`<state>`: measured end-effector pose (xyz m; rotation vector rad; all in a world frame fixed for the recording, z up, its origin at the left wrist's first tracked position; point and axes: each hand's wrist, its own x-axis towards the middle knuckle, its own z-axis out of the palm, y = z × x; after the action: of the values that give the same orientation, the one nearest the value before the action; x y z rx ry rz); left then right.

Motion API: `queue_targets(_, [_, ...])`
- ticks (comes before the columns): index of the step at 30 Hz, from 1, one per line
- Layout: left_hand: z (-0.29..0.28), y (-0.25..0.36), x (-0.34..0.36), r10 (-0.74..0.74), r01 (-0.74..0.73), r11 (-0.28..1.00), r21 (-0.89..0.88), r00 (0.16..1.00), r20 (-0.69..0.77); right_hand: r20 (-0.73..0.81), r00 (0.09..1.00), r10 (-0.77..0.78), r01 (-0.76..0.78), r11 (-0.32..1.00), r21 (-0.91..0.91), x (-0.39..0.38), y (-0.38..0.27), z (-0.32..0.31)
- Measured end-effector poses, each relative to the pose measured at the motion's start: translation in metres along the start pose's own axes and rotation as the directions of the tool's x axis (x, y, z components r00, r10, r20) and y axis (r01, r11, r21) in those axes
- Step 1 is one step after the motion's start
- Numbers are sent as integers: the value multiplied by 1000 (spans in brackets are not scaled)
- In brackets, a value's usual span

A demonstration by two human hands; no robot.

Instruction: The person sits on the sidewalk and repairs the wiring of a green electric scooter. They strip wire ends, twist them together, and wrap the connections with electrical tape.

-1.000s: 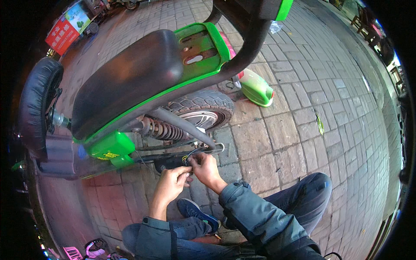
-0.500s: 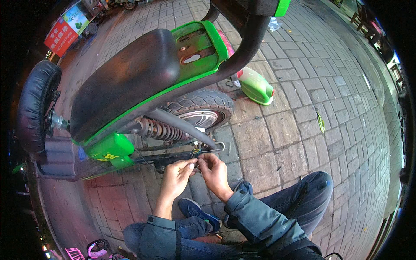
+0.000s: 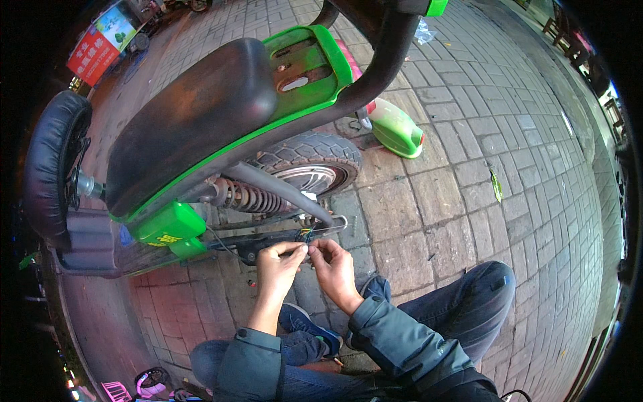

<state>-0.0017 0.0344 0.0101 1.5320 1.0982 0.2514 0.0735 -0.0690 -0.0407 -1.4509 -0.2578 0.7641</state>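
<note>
My left hand (image 3: 276, 269) and my right hand (image 3: 333, 269) meet fingertip to fingertip beside the rear wheel of an electric scooter (image 3: 194, 100). Thin coloured wires (image 3: 305, 234) come out by the scooter's frame and run down to my fingers. Thumb and forefinger of each hand are pinched together on the wires; the exact spot they grip is mostly covered by the fingers. Just beyond the hands are the rear wheel (image 3: 315, 164), a coil spring (image 3: 246, 197) and a slanting dark grey tube (image 3: 278, 192).
A green and white plastic scooter part (image 3: 396, 130) lies on the brick paving (image 3: 482, 221) beyond the wheel. The black steering wheel (image 3: 57, 174) stands at the left. My bent knee (image 3: 492, 288) is at the right, and a pink basket (image 3: 116, 391) shows at lower left.
My left hand has shifted slightly right and its fingers are pressed closer to my right hand's. The view has tilted a little; the scooter stays put.
</note>
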Motion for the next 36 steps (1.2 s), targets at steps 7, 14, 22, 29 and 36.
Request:
queue_targets(7, [7,-4,2,202,-194,974,117,977,-63,82,993,87,-97,988,117,3,-10,-7])
queue_targets(14, [10,-5,0,298,-284,942,177,953,-56,227,942,247,-310,898,313,12,-15,-14])
queue_targets(22, [10,-8,1,349,-342,919,198,937,0,425,801,423,-599,567,565,18,-12,-25])
queue_targets(29, [12,-14,2,293,-283,943,175,956,-33,-83,987,-136,113,965,-238,0,-7,-26])
queue_targets(36, [14,-12,1,304,-291,938,189,952,-40,179,754,-632,610,573,-547,7,-10,-31])
